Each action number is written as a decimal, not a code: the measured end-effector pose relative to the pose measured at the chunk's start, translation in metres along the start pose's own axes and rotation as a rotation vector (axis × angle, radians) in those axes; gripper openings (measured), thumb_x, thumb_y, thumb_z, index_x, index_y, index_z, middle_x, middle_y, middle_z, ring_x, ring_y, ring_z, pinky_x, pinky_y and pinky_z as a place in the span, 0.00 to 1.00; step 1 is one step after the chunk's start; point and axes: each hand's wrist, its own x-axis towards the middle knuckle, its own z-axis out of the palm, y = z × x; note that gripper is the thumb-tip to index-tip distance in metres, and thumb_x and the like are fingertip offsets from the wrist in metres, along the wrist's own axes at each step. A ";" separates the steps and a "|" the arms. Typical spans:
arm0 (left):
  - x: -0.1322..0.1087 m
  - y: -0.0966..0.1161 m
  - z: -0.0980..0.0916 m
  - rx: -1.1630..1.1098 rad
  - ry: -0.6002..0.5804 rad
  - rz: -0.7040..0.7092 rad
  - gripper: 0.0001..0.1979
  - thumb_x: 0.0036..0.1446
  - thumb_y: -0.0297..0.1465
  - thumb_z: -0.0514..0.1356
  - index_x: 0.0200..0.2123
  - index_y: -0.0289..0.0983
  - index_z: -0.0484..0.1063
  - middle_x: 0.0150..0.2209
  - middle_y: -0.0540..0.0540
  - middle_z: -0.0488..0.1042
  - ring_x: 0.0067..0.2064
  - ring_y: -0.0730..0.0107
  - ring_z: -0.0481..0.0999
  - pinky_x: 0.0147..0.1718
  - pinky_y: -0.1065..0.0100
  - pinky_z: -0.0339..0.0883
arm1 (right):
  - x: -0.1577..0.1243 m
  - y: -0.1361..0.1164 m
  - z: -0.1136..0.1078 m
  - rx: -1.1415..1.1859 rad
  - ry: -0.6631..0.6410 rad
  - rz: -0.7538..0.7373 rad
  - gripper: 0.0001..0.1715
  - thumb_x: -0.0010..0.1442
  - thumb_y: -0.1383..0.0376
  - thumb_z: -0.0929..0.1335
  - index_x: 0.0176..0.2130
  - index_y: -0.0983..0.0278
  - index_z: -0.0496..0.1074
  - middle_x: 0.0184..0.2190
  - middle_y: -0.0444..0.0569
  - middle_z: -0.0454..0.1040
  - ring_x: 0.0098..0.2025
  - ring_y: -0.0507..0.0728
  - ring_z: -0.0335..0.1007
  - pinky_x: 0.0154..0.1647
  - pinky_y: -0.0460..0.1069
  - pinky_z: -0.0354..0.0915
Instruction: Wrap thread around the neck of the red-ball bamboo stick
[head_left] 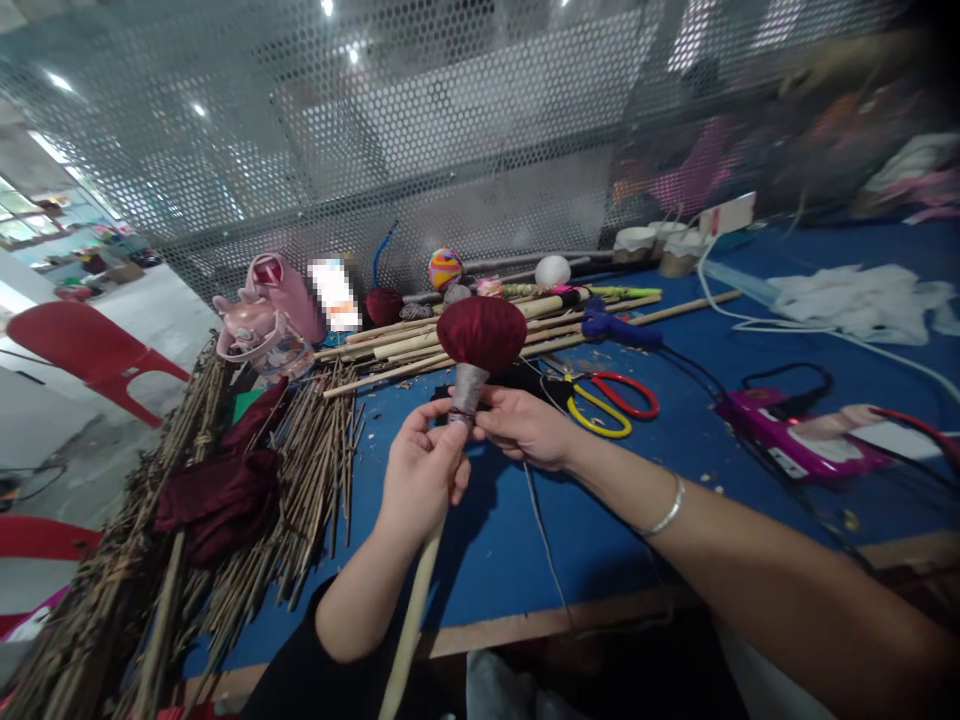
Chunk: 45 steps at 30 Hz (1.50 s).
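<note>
A pale wooden stick (415,622) with a dark red cloth-covered head (481,333) stands tilted above the table. Grey yarn (468,388) is wound round its neck, just under the head. My left hand (427,460) is closed around the stick at the lower end of this winding. Beside it, the fingers of my right hand (525,425) are pinched together at the neck. A loose grey strand (547,550) hangs from there toward the table edge; whether the right fingertips grip it is hard to see.
Yellow-and-red-handled scissors (611,402) lie behind my right hand. A blue glue gun (619,328) and wooden sticks (405,345) lie farther back. Left are bundled twigs (300,510) and dark red cloth (217,500). A purple power strip (802,435) with cables sits right. Perforated metal (450,130) rises behind.
</note>
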 end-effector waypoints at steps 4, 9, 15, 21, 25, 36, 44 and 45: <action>0.002 0.004 -0.004 -0.123 -0.129 -0.147 0.35 0.47 0.43 0.61 0.56 0.41 0.51 0.20 0.54 0.69 0.11 0.85 0.56 0.07 0.81 0.48 | -0.004 -0.001 -0.002 0.115 -0.093 0.091 0.26 0.50 0.58 0.69 0.48 0.63 0.63 0.18 0.36 0.61 0.13 0.41 0.37 0.11 0.39 0.37; 0.006 -0.002 -0.007 0.030 -0.160 -0.276 0.32 0.51 0.45 0.56 0.56 0.38 0.53 0.30 0.44 0.73 0.17 0.79 0.66 0.12 0.77 0.56 | -0.005 0.003 -0.003 0.017 0.010 0.033 0.19 0.49 0.58 0.70 0.38 0.68 0.66 0.15 0.37 0.59 0.13 0.42 0.39 0.10 0.40 0.38; 0.000 -0.015 -0.004 0.754 0.207 0.215 0.31 0.41 0.38 0.66 0.49 0.37 0.61 0.37 0.45 0.73 0.21 0.78 0.67 0.22 0.73 0.60 | -0.003 0.004 0.004 -0.059 0.158 0.050 0.20 0.49 0.56 0.70 0.36 0.68 0.67 0.12 0.33 0.50 0.12 0.43 0.36 0.10 0.41 0.36; -0.002 -0.016 -0.004 0.898 0.180 0.309 0.15 0.50 0.33 0.60 0.42 0.38 0.68 0.35 0.45 0.75 0.29 0.72 0.72 0.29 0.71 0.63 | -0.002 -0.001 0.012 -0.112 0.178 0.011 0.19 0.48 0.56 0.70 0.34 0.69 0.68 0.11 0.34 0.52 0.13 0.44 0.43 0.14 0.42 0.42; -0.002 -0.013 -0.003 0.585 0.138 0.233 0.15 0.52 0.35 0.57 0.43 0.37 0.66 0.34 0.46 0.75 0.22 0.77 0.69 0.21 0.74 0.61 | -0.004 -0.009 0.008 -0.201 0.155 -0.073 0.18 0.49 0.56 0.70 0.32 0.68 0.68 0.13 0.36 0.56 0.17 0.45 0.52 0.18 0.42 0.48; 0.002 -0.003 -0.002 -0.038 -0.017 0.010 0.17 0.49 0.38 0.61 0.38 0.34 0.62 0.29 0.49 0.73 0.14 0.86 0.58 0.10 0.79 0.51 | -0.009 -0.016 0.006 -0.259 0.208 -0.118 0.15 0.49 0.57 0.69 0.26 0.68 0.68 0.15 0.40 0.64 0.14 0.43 0.44 0.15 0.43 0.40; 0.001 -0.006 -0.001 -0.233 -0.150 -0.051 0.12 0.50 0.35 0.60 0.34 0.34 0.64 0.28 0.50 0.72 0.12 0.89 0.55 0.08 0.81 0.47 | -0.008 -0.015 0.001 -0.119 0.146 -0.093 0.16 0.47 0.57 0.71 0.27 0.67 0.66 0.13 0.35 0.57 0.12 0.42 0.41 0.11 0.42 0.36; 0.001 -0.007 -0.002 -0.250 -0.190 -0.067 0.11 0.51 0.35 0.60 0.34 0.33 0.65 0.28 0.50 0.72 0.12 0.89 0.55 0.08 0.81 0.47 | -0.009 -0.014 0.000 -0.086 0.109 -0.086 0.16 0.47 0.58 0.71 0.30 0.67 0.66 0.14 0.36 0.58 0.12 0.42 0.40 0.11 0.42 0.37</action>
